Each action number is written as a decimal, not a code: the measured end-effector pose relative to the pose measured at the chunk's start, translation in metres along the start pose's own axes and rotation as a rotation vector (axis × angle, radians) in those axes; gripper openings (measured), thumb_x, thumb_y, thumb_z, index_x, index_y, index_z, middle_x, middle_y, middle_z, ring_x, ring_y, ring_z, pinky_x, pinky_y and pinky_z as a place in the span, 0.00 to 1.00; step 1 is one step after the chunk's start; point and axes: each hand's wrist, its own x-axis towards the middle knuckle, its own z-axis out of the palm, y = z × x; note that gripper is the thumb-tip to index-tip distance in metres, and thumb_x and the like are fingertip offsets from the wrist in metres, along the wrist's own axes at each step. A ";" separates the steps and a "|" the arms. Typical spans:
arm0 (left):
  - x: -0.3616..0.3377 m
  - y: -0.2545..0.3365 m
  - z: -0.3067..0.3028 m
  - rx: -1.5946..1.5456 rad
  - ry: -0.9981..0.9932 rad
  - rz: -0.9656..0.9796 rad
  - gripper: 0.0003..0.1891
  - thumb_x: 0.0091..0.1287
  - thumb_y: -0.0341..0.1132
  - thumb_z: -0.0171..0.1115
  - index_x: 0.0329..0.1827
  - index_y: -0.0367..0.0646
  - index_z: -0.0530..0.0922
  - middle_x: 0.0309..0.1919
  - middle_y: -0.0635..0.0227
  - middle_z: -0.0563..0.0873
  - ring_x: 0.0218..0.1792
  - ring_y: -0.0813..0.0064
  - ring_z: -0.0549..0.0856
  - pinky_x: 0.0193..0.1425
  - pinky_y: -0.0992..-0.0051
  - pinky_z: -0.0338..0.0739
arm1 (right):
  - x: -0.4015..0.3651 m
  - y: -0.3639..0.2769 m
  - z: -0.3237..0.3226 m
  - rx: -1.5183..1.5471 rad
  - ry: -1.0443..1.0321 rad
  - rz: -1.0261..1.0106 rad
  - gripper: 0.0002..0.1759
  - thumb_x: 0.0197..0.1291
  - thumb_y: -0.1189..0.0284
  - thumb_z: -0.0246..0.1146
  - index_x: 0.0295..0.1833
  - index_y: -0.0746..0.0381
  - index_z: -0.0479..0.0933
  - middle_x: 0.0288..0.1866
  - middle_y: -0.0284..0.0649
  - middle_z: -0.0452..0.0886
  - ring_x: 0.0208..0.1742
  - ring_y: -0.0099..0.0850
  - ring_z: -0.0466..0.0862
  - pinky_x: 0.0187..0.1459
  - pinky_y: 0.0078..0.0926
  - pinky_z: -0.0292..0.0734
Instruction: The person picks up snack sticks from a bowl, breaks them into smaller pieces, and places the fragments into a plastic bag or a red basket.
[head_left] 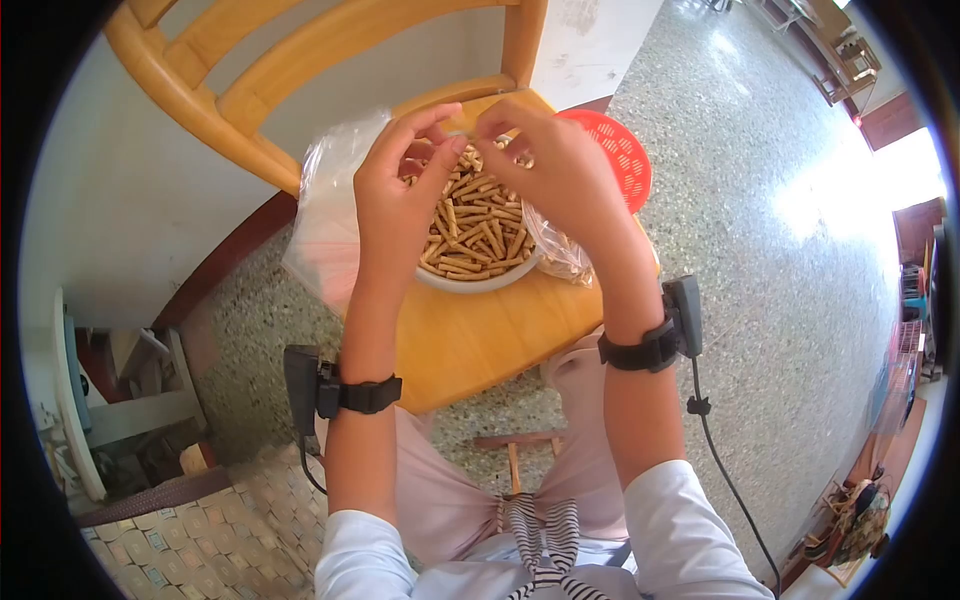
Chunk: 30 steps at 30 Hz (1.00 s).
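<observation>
A white bowl (480,283) full of tan stick-shaped snacks (478,225) stands on the seat of a wooden chair (480,340). Both hands are raised over the bowl with their fingertips almost meeting. My left hand (395,195) pinches the edge of a clear plastic bag (330,200) that hangs to the left of the bowl. My right hand (545,165) pinches something thin and small at the same spot; I cannot tell whether it is the bag's edge or a tie. Each wrist carries a black strap with a device.
A red plastic basket (622,152) sits on the chair seat behind my right hand. Another clear bag (558,252) holding snacks lies to the right of the bowl. The chair backrest (250,90) rises at upper left. Speckled floor (780,250) spreads to the right; furniture stands lower left.
</observation>
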 end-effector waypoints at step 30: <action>-0.006 -0.025 -0.008 0.934 -0.276 -0.015 0.06 0.66 0.33 0.67 0.44 0.47 0.82 0.39 0.69 0.90 0.40 0.61 0.88 0.41 0.63 0.81 | -0.006 0.009 0.015 -0.293 -0.214 0.171 0.16 0.66 0.56 0.65 0.51 0.54 0.85 0.40 0.41 0.88 0.43 0.39 0.88 0.45 0.38 0.81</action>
